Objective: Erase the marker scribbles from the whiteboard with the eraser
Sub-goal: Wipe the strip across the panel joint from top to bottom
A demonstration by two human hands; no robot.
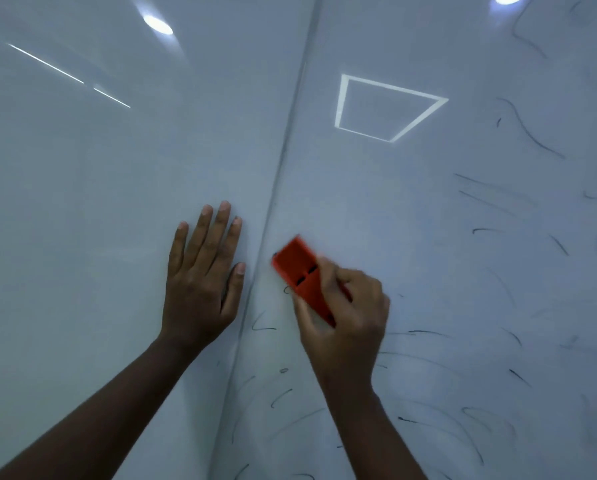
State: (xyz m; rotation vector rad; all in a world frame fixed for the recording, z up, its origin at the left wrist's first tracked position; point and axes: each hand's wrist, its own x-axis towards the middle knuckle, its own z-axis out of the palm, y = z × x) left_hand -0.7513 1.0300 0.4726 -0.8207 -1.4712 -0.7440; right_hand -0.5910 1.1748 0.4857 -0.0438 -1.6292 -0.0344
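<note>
Gripping the red eraser (302, 277), the right hand (345, 310) has its fingers and thumb curled round the lower end and holds the block flat against the whiteboard (411, 209), just right of the seam (276, 188) between the two panels. The eraser looks slightly smeared, so I judge it to be mid-stroke. The left hand (203, 271) lies flat and spread on the left panel, fingers straight, holding nothing, apparently bracing the body.

Scribbles (532, 133) remain widely: short black strokes below the eraser near the seam, more under the right wrist, and a broad scatter toward the right edge and upper right corner. Faint grey smears show low on the right panel. By my reckoning the task is well short of done.

Risks from here:
- Fast, light passes may only smear ink into haze, as the grey patches suggest, rather than lift it.
- Holding only one end could let the eraser tip, so part of the pad loses contact and leaves streaks.
- The seam may catch the eraser's edge or hide ink in its groove.
- The far right marks call for a long reach; leaning on the left hand could let it slip on the glossy surface.
- Glare from the reflected lights may mask faint leftovers.
</note>
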